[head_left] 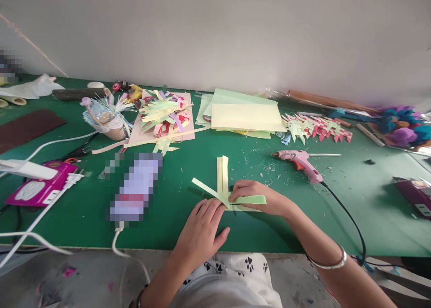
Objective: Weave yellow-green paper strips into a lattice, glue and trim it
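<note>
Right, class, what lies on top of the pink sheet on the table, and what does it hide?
A loose heap of cut paper strips, green, yellow, purple and red among them, lies on the pink sheet. It hides the sheet's middle, which cannot be seen.

Desk across frame, wall behind it; paper strips at lower centre, in front of stacked sheets at upper centre; phone left of strips, cable running from its near end over desk's front edge; glue gun right of strips; heap of cut paper upper left of centre, on flat sheet; small pot left of heap; folded paper chain just right of stacked sheets.
</note>
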Demonstrator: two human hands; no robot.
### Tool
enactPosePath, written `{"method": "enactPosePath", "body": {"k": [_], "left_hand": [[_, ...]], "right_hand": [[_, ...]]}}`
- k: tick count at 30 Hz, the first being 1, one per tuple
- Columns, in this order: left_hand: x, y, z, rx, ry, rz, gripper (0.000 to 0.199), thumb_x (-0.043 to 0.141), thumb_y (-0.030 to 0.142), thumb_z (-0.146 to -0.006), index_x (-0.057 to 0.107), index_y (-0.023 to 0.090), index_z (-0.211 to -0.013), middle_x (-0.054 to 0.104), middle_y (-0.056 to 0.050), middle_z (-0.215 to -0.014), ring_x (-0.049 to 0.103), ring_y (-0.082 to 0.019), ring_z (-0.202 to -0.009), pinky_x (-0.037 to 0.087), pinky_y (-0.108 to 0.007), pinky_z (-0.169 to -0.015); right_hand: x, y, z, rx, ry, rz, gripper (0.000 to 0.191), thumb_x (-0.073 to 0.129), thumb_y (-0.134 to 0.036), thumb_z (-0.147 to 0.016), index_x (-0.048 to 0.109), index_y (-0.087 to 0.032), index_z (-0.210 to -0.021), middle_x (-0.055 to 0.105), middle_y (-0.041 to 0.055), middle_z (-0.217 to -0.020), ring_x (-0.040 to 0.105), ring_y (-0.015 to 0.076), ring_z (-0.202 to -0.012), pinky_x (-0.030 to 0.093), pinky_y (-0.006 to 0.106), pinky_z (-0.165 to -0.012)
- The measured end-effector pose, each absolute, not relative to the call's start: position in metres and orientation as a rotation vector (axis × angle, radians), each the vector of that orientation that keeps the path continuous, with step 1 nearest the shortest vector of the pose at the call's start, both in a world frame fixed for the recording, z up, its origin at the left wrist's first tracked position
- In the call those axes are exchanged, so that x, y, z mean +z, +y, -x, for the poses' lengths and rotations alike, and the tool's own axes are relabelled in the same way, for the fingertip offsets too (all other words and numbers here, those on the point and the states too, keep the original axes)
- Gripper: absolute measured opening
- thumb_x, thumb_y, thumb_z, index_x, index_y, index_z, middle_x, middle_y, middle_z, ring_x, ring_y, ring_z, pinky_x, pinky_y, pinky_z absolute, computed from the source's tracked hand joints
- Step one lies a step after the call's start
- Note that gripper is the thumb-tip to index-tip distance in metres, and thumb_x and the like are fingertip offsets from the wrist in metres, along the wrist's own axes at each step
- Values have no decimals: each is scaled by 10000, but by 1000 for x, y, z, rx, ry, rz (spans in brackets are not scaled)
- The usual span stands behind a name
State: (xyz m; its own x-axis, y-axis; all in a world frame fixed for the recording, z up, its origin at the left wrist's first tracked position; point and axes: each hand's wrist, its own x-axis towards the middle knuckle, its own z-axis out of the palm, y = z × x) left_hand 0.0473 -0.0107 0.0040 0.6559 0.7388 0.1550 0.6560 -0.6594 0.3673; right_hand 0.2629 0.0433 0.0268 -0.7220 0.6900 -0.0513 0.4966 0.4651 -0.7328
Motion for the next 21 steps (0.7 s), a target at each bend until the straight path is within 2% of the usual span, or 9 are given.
{"method": "enactPosePath", "body": {"k": [21], "left_hand": [[0,-11,-45,438,1124,-2625,343,438,292,-857,463,153,-1170,520,-110,-1222,498,-254,-1126,415,-435,-971]], "right_hand": [[21,48,-264,1271,-2364,994,215,443,-229,-875,645,-177,-929,563,73,-890,546,127,-749,439,253,-682]]}}
